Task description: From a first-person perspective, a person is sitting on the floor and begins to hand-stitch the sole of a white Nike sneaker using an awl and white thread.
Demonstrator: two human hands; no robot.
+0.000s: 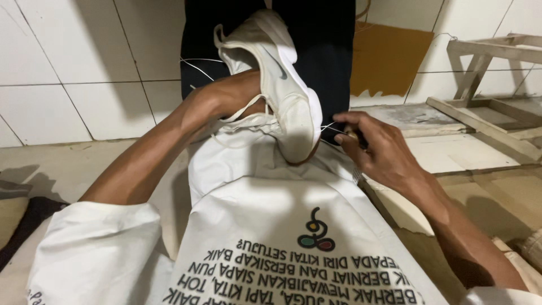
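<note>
Right grip (377, 148) pinched on a thin tool just beside the white shoe (282, 85); left grip hidden inside it, state unclear

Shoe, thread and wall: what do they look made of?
Shoe: white synthetic or leather-like upper, smooth with a slight sheen, on a thick foam-like sole; hard to say which. Thread: thin pale cord, likely waxed or nylon, taut between the sole edge and the right hand. Wall: glossy white ceramic tile, with visible grout lines.
</note>
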